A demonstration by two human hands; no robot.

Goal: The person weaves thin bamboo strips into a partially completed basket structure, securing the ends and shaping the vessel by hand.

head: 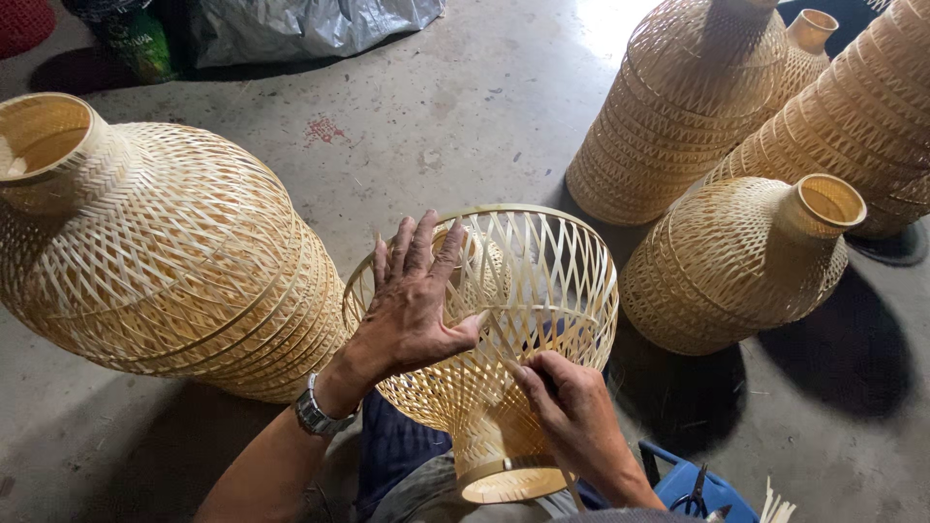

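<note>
A small open-weave bamboo lampshade (542, 281) lies on my lap, its wide mouth facing away and its narrow neck (504, 475) toward me. My left hand (412, 305) rests flat on the shade's upper left side, fingers spread over the rim, a metal watch (315, 415) on the wrist. My right hand (567, 402) pinches a thin bamboo strip at the lower right of the weave, near the neck.
A large finished woven shade (165, 252) lies on its side at left. Several more woven shades (746, 257) stand at right and back right (688, 107). A blue container with scissors (693, 496) sits at bottom right. A grey plastic sheet (300, 24) lies at top.
</note>
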